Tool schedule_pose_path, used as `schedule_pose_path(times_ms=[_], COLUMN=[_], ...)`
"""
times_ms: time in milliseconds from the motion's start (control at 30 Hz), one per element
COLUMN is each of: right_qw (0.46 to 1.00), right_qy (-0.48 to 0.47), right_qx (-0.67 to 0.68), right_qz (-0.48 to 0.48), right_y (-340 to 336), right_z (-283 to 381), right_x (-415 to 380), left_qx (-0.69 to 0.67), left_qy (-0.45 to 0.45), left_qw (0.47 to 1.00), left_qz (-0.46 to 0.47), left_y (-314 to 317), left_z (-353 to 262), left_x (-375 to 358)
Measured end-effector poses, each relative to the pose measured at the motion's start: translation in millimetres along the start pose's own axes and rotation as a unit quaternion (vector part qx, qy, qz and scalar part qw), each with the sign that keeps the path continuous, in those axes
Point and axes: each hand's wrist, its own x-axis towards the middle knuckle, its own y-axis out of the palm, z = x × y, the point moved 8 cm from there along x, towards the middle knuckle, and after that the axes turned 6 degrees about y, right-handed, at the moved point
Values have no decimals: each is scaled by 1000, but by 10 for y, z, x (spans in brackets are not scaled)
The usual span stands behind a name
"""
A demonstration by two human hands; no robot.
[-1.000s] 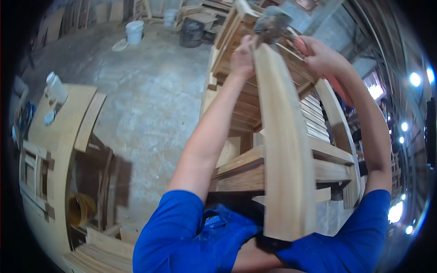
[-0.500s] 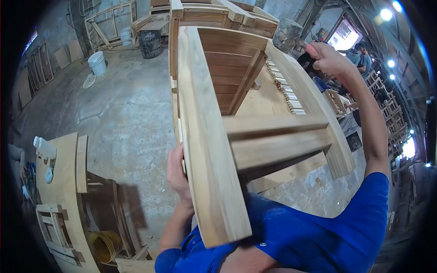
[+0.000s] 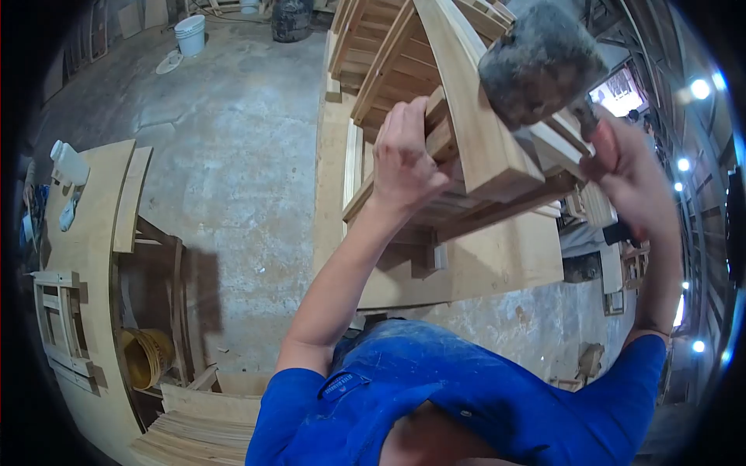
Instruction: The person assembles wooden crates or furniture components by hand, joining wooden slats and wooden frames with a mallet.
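Note:
A large dark mallet head is raised at the upper right, close against a thick pale wooden beam. My right hand is closed round the mallet's handle, slightly blurred. My left hand grips a wooden rail of the frame, left of the beam, fingers bent over the wood. The slatted wooden frame extends away behind the beam. Beneath it lies a plywood surface, partly covered by the frame's legs and rails.
At the left a plywood bench holds a white bottle and a small wooden frame. A yellow bucket is under it. A white bucket stands on the floor. Stacked boards lie at the bottom left.
The view has shifted. The beam's near end is farther from my body and the mallet appears closer. My left hand has moved up from the beam's side onto a rail.

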Motion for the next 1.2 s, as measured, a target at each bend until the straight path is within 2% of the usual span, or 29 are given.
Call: schedule_pose_path(times_ms=[33, 67, 100, 200, 233, 333, 367, 433, 500, 567, 600, 667, 700, 800, 833, 867, 933, 1000, 1067, 1133, 1200], right_qw=[999, 999, 981, 952, 980, 999, 997, 989, 989, 966, 946, 915, 905, 911, 923, 945, 979, 986, 978, 957, 931], right_qy=[19, 32, 158, 129, 41, -9, 52, 91, 90, 114, 118, 121, 123, 140, 145, 148, 85, 133, 169, 209, 150], right_qx=[20, 39, 88, 167, 120, -22, 31, 103, 105, 88, 76, 52, 44, 38, 33, 10, -58, -33, -1, 24, 34], right_qz=[19, -6, -64, -223, -151, -23, 49, 59, -44, -215, -291, -380, -405, -387, -354, -292, -173, -94, -126, -201, -331], right_y=[-59, -183, -325, -203, 92, 164, 157, -36, -484, -1124, -1424, -1809, -1876, -1667, -1408, -996, -183, -141, -520, -1039, -1620], right_z=[7, 9, -102, -346, -190, -136, -170, -365, -609, -944, -1072, -1283, -1363, -1633, -1751, -1943, -2150, -2422, -2475, -2284, -2311], right_x=[35, 53, 13, -42, -29, -36, 7, -203, -492, -833, -995, -1169, -1220, -1093, -1023, -939, -752, -634, -706, -902, -965], left_qx=[8, 19, 19, 23, 17, 16, -9, -8, 25, 123, 241, 101, -46, -11, 63, 71, 41, 36, -7, 19, 42], left_qy=[8, 20, 19, 15, 23, 69, 75, 28, -31, -8, 61, -87, -232, -230, -188, -188, -85, -109, -102, -111, -115], left_qw=[1000, 999, 1000, 999, 1000, 997, 997, 1000, 999, 990, 966, 990, 972, 972, 980, 979, 995, 993, 994, 993, 992], left_qz=[12, 19, 16, 28, 12, 4, -19, 1, 37, 63, 75, 53, 21, 33, 18, 19, -11, -2, -29, -19, -7], left_y=[17, 23, 5, 14, 7, -29, -74, -19, 82, 140, 172, 178, 218, 218, 183, 193, 121, 119, 116, 107, 112], left_z=[-15, -18, -17, 3, 29, -51, -170, -57, 215, 258, 139, 140, 211, 64, 8, 80, 94, 148, 207, 94, 66], left_x=[-15, 18, 33, 6, 20, 49, 33, -27, -107, -144, -165, -196, -253, -167, -123, -128, -132, -194, -170, -168, -168])
